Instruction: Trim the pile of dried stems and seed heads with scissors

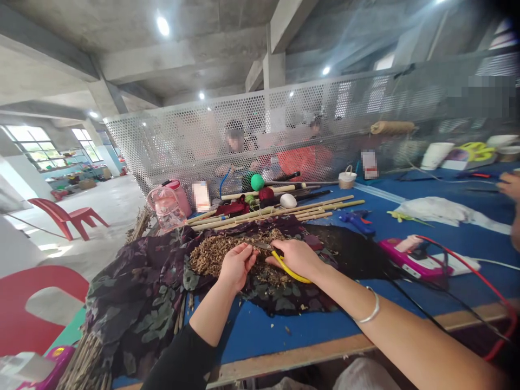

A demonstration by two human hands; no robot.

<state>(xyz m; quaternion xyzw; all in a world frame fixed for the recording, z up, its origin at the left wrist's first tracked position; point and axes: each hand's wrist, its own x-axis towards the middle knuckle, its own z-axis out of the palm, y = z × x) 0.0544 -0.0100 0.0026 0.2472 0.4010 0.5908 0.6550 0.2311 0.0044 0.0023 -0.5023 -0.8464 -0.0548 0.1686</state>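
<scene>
My right hand [298,257] is closed around a pair of yellow-handled scissors [290,268], their metal blades pointing left toward my other hand. My left hand [236,265] pinches with thumb and fingertips close to the blade tips; whatever is between them is too small to make out. Both hands are over a heap of small dry brown plant pieces [209,252]. The heap lies on a dark floral cloth [142,292], which spreads over the blue table [255,330] and hangs off its left side.
Bamboo sticks [280,213], a green ball [257,182] and a white egg-shaped piece [288,201] lie behind the heap. To the right are a blue glue gun [359,221], a magenta power strip [406,260] and loose cables. A perforated metal screen [182,135] stands behind; another person's hand [511,187] shows at right.
</scene>
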